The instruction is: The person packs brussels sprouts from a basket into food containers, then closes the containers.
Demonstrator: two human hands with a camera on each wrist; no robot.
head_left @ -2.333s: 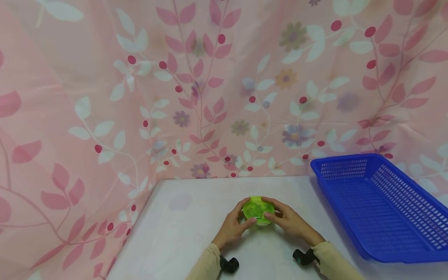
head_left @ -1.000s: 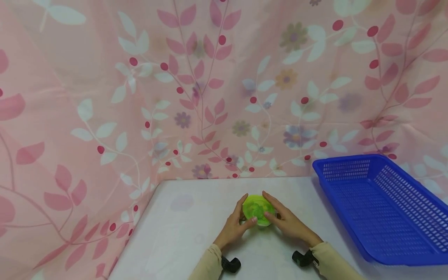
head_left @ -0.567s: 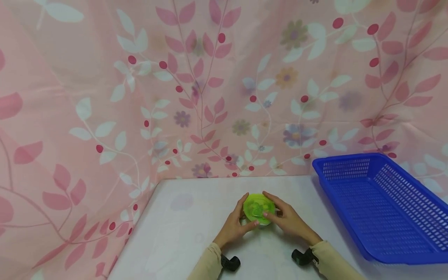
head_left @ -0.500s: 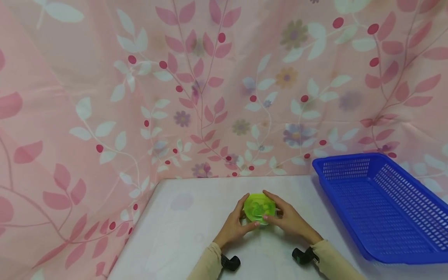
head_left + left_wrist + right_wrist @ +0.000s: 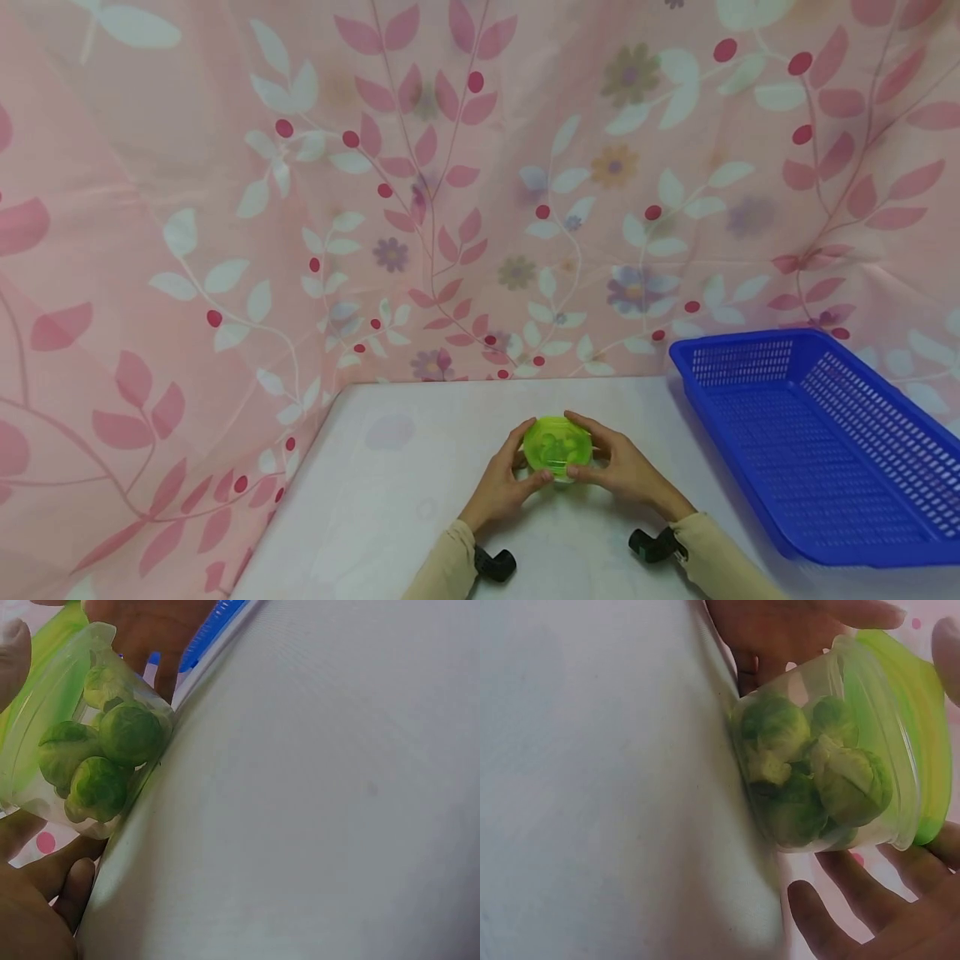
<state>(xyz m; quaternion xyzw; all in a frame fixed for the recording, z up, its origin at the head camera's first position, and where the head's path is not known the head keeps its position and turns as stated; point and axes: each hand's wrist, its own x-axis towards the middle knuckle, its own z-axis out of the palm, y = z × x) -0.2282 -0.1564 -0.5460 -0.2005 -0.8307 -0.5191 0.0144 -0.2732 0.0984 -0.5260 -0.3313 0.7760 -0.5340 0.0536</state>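
A clear plastic food container (image 5: 142, 784) holding several Brussels sprouts (image 5: 787, 802) stands on the white table, topped by a translucent lime-green lid (image 5: 557, 446). My left hand (image 5: 504, 479) holds its left side, fingers round the far edge and thumb at the front of the lid. From the right, my right hand (image 5: 624, 468) grips it likewise, with its thumb at the lid's front edge. In the right wrist view the green lid lies over the clear rim, and the right fingers (image 5: 862, 892) spread beside the container's wall.
A blue perforated plastic basket (image 5: 813, 467) stands at the right of the white table (image 5: 390, 500). Behind hangs a pink flowered curtain (image 5: 480, 192). Black wrist-camera mounts (image 5: 495, 566) are on both sleeves.
The right thumb has slid from the lid's top to its front edge. The container and lid have shifted slightly to the right and turned a little. Both hands stay around it.
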